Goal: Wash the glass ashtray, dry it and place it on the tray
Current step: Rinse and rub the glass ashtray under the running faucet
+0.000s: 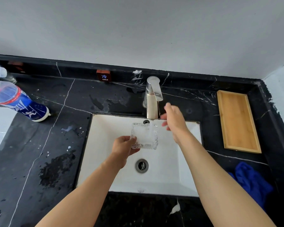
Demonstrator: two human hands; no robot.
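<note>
A square ribbed glass ashtray (144,136) is held over the white sink (167,171), under water running from the metal tap (152,99). My left hand (124,147) grips the ashtray by its near left corner. My right hand (174,120) hovers just right of the tap and the stream, fingers spread, holding nothing. A wooden tray (238,122) lies on the black counter to the right of the sink. A blue cloth (252,182) is bunched at the counter's near right.
The black marble counter (39,153) is wet with splashes left of the sink. A plastic bottle with a blue label (15,99) stands at the far left. A small brown COLD sign (104,75) sits on the back ledge. The drain (141,165) is open.
</note>
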